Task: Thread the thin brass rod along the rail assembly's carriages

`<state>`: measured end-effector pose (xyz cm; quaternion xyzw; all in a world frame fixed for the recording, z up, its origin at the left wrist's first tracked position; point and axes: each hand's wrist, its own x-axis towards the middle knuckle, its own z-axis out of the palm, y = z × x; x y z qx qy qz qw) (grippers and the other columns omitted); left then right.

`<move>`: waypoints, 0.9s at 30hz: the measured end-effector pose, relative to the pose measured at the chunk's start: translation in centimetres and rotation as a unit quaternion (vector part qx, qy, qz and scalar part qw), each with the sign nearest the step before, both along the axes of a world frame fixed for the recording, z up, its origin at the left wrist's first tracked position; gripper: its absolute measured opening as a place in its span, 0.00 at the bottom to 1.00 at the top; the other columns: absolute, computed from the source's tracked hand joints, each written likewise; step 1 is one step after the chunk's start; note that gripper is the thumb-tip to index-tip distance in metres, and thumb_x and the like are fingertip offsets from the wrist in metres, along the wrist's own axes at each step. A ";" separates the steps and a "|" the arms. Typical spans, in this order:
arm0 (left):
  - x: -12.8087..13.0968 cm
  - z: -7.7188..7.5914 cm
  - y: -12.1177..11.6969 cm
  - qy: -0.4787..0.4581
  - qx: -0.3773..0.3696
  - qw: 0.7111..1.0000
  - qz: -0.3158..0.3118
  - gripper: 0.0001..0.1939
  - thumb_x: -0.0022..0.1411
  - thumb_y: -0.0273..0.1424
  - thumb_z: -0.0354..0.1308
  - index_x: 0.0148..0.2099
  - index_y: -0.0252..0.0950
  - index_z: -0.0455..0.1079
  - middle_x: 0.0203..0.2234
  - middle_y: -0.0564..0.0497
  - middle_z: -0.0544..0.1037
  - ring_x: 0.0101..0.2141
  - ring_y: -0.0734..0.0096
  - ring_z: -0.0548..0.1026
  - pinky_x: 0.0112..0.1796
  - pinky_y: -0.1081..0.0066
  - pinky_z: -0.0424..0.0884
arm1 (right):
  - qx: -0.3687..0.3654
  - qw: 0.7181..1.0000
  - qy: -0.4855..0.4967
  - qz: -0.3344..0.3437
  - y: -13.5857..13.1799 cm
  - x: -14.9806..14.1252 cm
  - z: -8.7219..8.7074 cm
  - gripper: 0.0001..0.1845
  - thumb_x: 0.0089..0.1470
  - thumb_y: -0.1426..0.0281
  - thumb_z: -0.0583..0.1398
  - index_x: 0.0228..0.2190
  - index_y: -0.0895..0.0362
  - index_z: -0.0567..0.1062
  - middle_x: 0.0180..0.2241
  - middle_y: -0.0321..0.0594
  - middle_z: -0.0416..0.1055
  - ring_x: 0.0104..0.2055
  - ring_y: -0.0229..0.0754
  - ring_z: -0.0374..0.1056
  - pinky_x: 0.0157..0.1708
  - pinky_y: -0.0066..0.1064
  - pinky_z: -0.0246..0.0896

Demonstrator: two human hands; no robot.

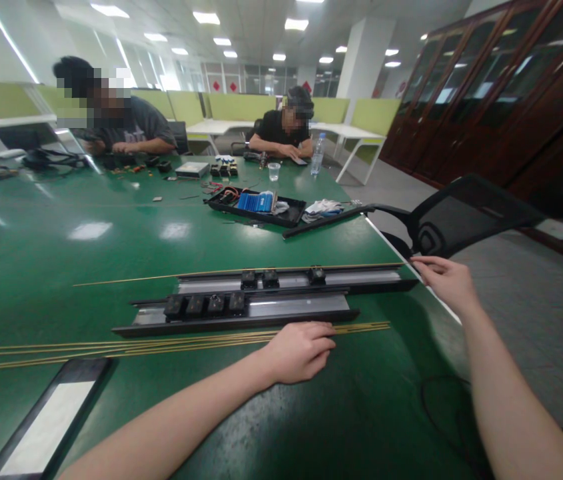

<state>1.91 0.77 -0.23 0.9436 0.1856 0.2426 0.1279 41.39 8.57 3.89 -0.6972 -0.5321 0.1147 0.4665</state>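
Observation:
My right hand [445,283] is closed in a pinch at the table's right edge, on the end of a thin brass rod [126,281]. That rod runs left along the far side of two black-edged metal rails. My left hand [302,350] lies loosely bent over a bundle of brass rods [186,345], its fingers slightly apart and resting on the rods and table. The near rail [296,307] carries several black blocks [205,305] in a row at its left part. On the far rail [361,277] sit three black blocks [260,278].
A dark flat case with a white panel [54,423] lies at the lower left. Beyond the rails are an open black tray [288,212], white gloves [322,209], a cup [274,172] and a bottle [318,157]. Two people sit across the table. A mesh chair [471,213] stands right.

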 end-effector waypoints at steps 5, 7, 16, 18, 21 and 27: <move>0.0 0.1 0.0 0.005 -0.003 1.000 -0.004 0.14 0.70 0.28 0.50 0.51 0.33 0.74 0.56 0.44 0.76 0.59 0.63 0.73 0.60 0.66 0.70 | 0.044 0.999 0.024 -0.018 -0.1 -1.4 1.1 0.22 0.49 0.59 0.67 0.42 0.61 0.84 0.19 0.36 0.69 0.21 0.35 0.60 0.24 0.29 0.56; 0.1 0.2 0.0 0.005 -0.004 1.000 -0.004 0.14 0.70 0.28 0.50 0.51 0.33 0.74 0.56 0.43 0.77 0.59 0.63 0.73 0.60 0.66 0.70 | 0.055 0.998 0.022 -0.008 0.0 -2.1 1.5 0.22 0.49 0.59 0.67 0.41 0.62 0.84 0.19 0.36 0.68 0.21 0.35 0.59 0.23 0.29 0.56; 0.1 -0.1 0.0 0.009 0.000 1.000 -0.003 0.14 0.70 0.29 0.51 0.51 0.32 0.75 0.55 0.42 0.77 0.59 0.63 0.73 0.60 0.66 0.69 | 0.043 0.992 0.051 0.103 0.8 -9.0 2.1 0.26 0.53 0.51 0.65 0.42 0.59 0.83 0.14 0.31 0.64 0.16 0.32 0.56 0.19 0.26 0.54; 0.1 -0.2 0.1 0.008 0.004 1.000 -0.007 0.14 0.70 0.30 0.50 0.51 0.32 0.75 0.55 0.42 0.77 0.59 0.63 0.73 0.60 0.66 0.69 | 0.030 0.991 0.051 0.124 0.7 -11.3 2.2 0.27 0.55 0.49 0.63 0.42 0.59 0.83 0.13 0.31 0.63 0.15 0.33 0.56 0.18 0.26 0.53; 0.1 -0.3 0.2 0.009 0.005 1.000 -0.005 0.14 0.71 0.30 0.50 0.51 0.32 0.74 0.55 0.42 0.76 0.59 0.63 0.72 0.60 0.66 0.69 | -0.010 0.984 0.051 0.173 0.4 -14.3 2.2 0.30 0.55 0.48 0.62 0.44 0.60 0.82 0.12 0.32 0.63 0.15 0.34 0.57 0.19 0.27 0.54; 0.1 -0.3 0.2 0.007 0.006 1.000 -0.007 0.14 0.71 0.29 0.50 0.50 0.32 0.74 0.54 0.42 0.77 0.59 0.63 0.73 0.60 0.66 0.69 | -0.065 0.965 0.076 0.242 -0.1 -17.0 1.3 0.33 0.53 0.49 0.65 0.49 0.63 0.80 0.12 0.32 0.65 0.15 0.34 0.56 0.20 0.27 0.53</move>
